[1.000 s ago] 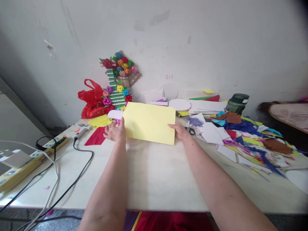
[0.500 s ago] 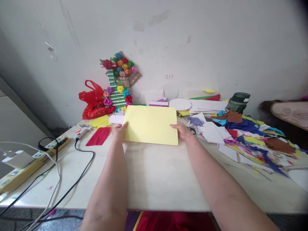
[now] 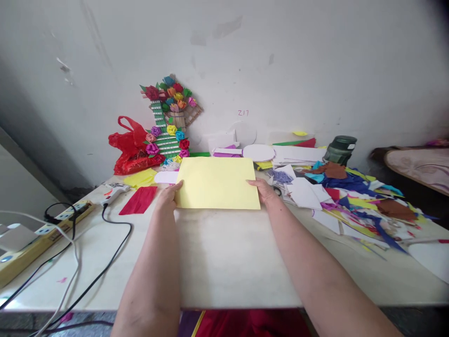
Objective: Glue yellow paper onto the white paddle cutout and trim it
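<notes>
A plain pale yellow sheet (image 3: 217, 183) is held up over the white table (image 3: 231, 262), one short side in each hand. My left hand (image 3: 169, 193) grips its left edge, thumb on the front face and the other fingers out of sight behind. At the right edge my right hand (image 3: 262, 188) pinches the sheet the same way. A white paper piece (image 3: 166, 177) lies just beyond my left hand. Dark scissor handles (image 3: 277, 191) show beside my right hand.
Paper flower decorations (image 3: 171, 121) and a red plastic bag (image 3: 131, 147) stand at the back left. A power strip (image 3: 45, 238) with cables lies left, near red paper (image 3: 138, 200). Coloured scraps (image 3: 368, 201) and a dark green jar (image 3: 341, 149) are on the right.
The sheet's upper edge has dropped slightly and its lower edge looks more level. Both hands keep their grip. The whole view has shifted a little, with the surroundings now further left.
</notes>
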Demonstrator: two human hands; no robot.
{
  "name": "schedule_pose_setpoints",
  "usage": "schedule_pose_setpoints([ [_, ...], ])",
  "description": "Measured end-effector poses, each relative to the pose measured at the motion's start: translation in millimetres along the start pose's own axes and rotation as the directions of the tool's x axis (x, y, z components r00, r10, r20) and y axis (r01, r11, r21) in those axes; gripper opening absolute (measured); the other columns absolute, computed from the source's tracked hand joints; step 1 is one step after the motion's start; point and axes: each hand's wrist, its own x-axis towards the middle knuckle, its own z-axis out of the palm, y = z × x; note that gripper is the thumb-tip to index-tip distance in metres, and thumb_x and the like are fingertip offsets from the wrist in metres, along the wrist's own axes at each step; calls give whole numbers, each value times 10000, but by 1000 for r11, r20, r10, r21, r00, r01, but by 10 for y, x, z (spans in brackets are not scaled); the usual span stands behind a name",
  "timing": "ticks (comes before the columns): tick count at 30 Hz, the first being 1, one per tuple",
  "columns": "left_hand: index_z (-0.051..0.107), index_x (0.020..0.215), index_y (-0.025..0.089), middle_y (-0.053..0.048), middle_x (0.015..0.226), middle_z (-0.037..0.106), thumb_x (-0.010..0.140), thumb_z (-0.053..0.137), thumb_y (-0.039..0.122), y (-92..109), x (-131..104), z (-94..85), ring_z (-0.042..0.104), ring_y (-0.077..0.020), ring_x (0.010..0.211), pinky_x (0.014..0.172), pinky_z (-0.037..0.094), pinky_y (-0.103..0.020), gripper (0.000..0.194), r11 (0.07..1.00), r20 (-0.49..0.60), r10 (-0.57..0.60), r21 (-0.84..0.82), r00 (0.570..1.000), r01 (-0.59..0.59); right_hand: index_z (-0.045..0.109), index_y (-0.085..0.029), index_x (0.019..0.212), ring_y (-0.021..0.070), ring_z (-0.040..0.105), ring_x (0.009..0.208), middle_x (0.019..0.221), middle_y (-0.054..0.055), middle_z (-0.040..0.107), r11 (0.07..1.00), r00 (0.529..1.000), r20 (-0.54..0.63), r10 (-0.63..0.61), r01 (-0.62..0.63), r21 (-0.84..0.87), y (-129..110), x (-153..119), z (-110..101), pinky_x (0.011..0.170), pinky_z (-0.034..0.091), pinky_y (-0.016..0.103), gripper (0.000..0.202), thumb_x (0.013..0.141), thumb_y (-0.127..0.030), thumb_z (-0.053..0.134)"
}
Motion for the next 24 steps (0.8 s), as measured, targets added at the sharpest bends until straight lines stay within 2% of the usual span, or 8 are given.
schedule_pose_setpoints([
  [10,615,779,123,-49,664,652,626,643,62,-13,11,51,633,-183,644,715,518,-325,167,998,-76,18,-60,997,-23,619,-133,805,241,638,791,743,86,688,997,1000,-6,-6,6,81,-13,7,9,753,480,382,182,636,-195,595],
  [14,601,764,139,-38,701,648,589,667,80,-21,28,22,616,-167,617,658,522,-317,197,993,-82,98,-54,992,-103,616,-128,753,229,641,770,721,79,687,999,999,-41,-20,22,47,18,40,-10,755,480,367,141,616,-162,617],
  [17,564,689,133,-32,685,620,568,703,162,-27,33,20,602,-164,622,651,511,-320,187,975,-109,217,65,970,-211,616,-126,719,219,644,722,700,71,686,999,995,-94,-24,27,34,48,74,-12,731,490,353,111,610,-139,631],
  [19,549,705,133,-32,708,604,565,716,241,-25,36,45,603,-172,686,702,493,-325,243,925,-162,360,191,919,-329,618,-127,714,209,642,679,687,64,685,998,989,-139,-47,51,32,70,105,-7,703,498,343,100,615,-137,632],
  [20,547,757,135,-38,758,602,563,718,277,-24,36,67,601,-181,752,747,478,-329,294,885,-208,446,248,870,-394,620,-128,716,202,640,658,682,60,685,997,984,-166,-64,71,35,82,123,-1,689,501,337,96,621,-138,630],
  [22,518,899,145,-65,927,584,552,723,333,-27,32,131,562,-204,928,850,425,-349,444,805,-332,587,339,738,-488,619,-132,715,187,633,623,666,47,682,992,966,-238,-102,116,48,105,161,16,664,505,323,79,637,-137,619],
  [23,488,963,152,-82,1021,553,549,724,353,-35,25,172,523,-211,1008,891,394,-360,517,780,-392,624,363,676,-510,616,-135,710,179,629,609,653,39,679,989,953,-282,-115,136,57,115,180,30,652,506,316,66,644,-134,612],
  [24,458,1001,157,-96,1089,516,552,721,371,-50,14,218,487,-214,1061,919,370,-368,563,772,-440,635,372,635,-515,611,-138,701,171,624,595,639,31,675,986,937,-327,-123,152,65,123,196,48,639,507,308,52,650,-130,606],
])
